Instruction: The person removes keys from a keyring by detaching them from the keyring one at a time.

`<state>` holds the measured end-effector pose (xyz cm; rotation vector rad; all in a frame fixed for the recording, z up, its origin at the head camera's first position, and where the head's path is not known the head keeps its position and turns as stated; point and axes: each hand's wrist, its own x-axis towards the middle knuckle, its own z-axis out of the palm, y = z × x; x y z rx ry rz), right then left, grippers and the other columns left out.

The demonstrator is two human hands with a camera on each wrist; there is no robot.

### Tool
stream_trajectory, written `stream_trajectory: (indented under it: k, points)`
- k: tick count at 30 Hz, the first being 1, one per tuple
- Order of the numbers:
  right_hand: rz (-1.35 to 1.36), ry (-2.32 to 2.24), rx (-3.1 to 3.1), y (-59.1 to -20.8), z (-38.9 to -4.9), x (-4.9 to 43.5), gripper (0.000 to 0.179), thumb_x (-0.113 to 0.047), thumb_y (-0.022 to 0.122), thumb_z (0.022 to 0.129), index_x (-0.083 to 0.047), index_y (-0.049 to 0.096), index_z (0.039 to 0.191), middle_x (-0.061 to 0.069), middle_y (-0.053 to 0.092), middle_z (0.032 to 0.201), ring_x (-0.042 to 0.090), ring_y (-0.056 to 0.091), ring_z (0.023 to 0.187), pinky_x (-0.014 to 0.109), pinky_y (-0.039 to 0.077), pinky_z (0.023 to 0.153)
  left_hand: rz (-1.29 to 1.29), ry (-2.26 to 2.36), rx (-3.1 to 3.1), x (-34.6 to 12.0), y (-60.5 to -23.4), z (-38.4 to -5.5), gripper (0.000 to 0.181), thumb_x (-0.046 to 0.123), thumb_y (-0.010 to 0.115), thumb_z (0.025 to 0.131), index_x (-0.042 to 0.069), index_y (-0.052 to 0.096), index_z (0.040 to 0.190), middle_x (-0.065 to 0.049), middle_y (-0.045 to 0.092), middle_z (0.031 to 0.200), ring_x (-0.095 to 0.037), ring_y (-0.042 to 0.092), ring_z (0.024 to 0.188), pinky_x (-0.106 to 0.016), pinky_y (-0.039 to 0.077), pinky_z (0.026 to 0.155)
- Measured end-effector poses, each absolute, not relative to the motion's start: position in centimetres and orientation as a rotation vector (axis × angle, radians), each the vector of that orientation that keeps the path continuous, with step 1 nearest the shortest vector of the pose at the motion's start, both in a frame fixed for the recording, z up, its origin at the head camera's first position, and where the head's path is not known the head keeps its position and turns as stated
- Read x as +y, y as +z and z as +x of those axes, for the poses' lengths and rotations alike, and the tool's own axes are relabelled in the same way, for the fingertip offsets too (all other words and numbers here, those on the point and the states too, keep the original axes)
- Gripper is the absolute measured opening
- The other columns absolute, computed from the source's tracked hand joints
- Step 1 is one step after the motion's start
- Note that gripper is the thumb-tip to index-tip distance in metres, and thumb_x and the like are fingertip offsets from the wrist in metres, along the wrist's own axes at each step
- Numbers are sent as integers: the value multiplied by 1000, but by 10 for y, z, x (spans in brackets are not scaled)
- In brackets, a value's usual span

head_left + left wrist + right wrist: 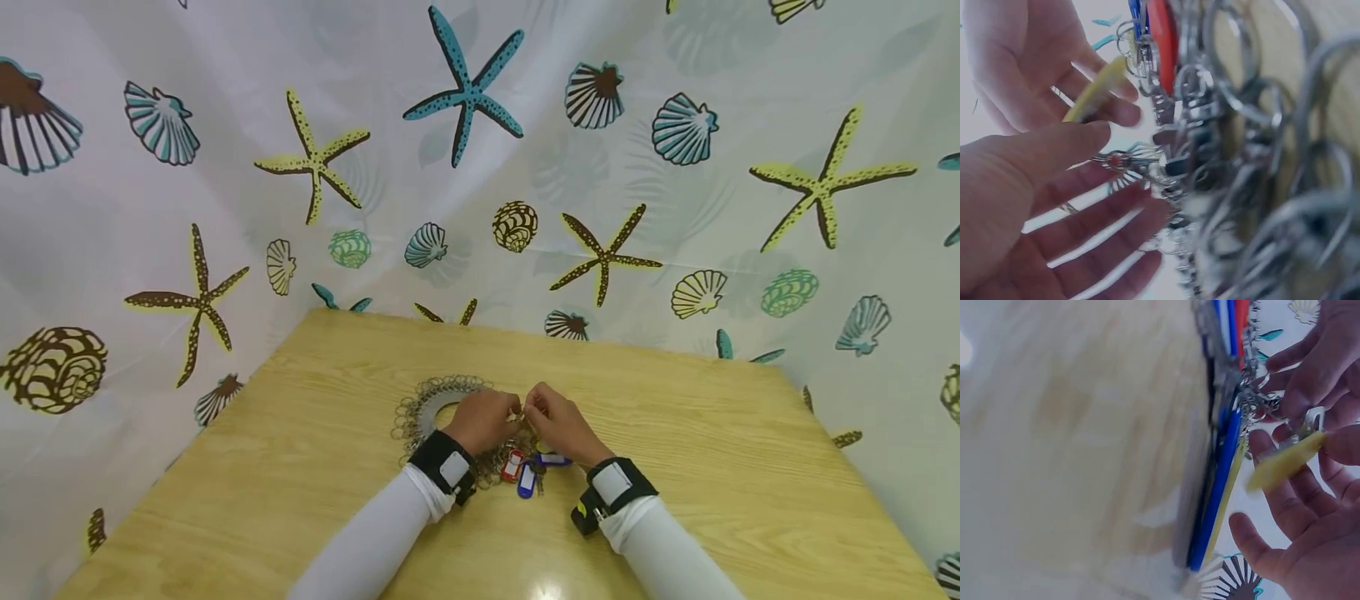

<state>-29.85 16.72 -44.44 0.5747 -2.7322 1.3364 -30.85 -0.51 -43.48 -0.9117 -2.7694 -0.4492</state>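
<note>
In the head view my left hand and right hand meet over a grey ring-shaped plate fringed with many small metal rings. A yellow key tag is pinched by my right hand, its thumb on the tag's edge in the right wrist view. Beside it, my left thumb and fingers pinch small metal rings; their exact link to the tag is hard to make out. Below the hands lie a red key tag, a blue key tag and another blue tag.
Both hands work above a wooden table. A cloth printed with starfish and shells hangs behind it and along its sides. Loose metal rings and keys crowd the table by the left wrist.
</note>
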Motion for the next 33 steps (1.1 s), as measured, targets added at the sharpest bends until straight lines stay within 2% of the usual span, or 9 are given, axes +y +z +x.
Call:
stream_trajectory:
  k: [4,8,12,16,24,29,33]
  points:
    - [548,1475,-2694,-447,-296,163,7,-10,48,102,-5,52,98,9,59,92,25,63,78,33,52,65,-920,-698,-2768,-8,-445,-316,10,20,72,88,13,74,95,1,70,85,-11,62,72,-26,49,64]
    - [485,1655,-2653,-450,-294,161,9,-9,46,103,-2,52,101,15,58,97,30,66,86,40,55,70,-929,-939,-2765,-11,-452,-321,5,17,73,87,13,71,89,3,65,79,-10,58,70,-27,47,64]
    - [383,1744,-2612,-454,-297,162,9,-9,48,102,-2,53,101,15,59,99,29,64,82,39,55,70,-969,-1120,-2764,-14,-452,-325,12,14,72,87,9,66,96,0,64,84,-10,58,74,-26,47,67]
    - [255,1830,-2590,-457,-300,164,11,-11,49,102,-1,54,102,14,60,93,26,63,73,35,54,69,-1005,-1265,-2775,-17,-450,-327,19,10,70,89,10,63,107,-2,65,88,-12,61,78,-26,50,69]
    - [78,1944,-2572,-462,-300,165,13,-17,53,100,-4,57,103,11,61,83,19,60,70,28,44,62,-1010,-1141,-2781,-13,-456,-329,16,16,72,89,12,71,104,3,67,82,-9,61,74,-24,49,66]
    - [70,2035,-2511,-464,-301,166,17,-16,52,100,-1,60,106,9,60,90,20,62,72,30,49,66,-997,-1050,-2787,-11,-455,-328,21,19,72,89,10,72,108,1,69,87,-7,61,75,-22,49,67]
    - [92,2093,-2479,-466,-301,168,22,-17,52,100,2,61,107,8,58,89,19,61,71,31,52,68,-967,-1065,-2805,-11,-453,-326,20,22,72,89,11,73,105,1,70,90,-7,63,78,-24,50,70]
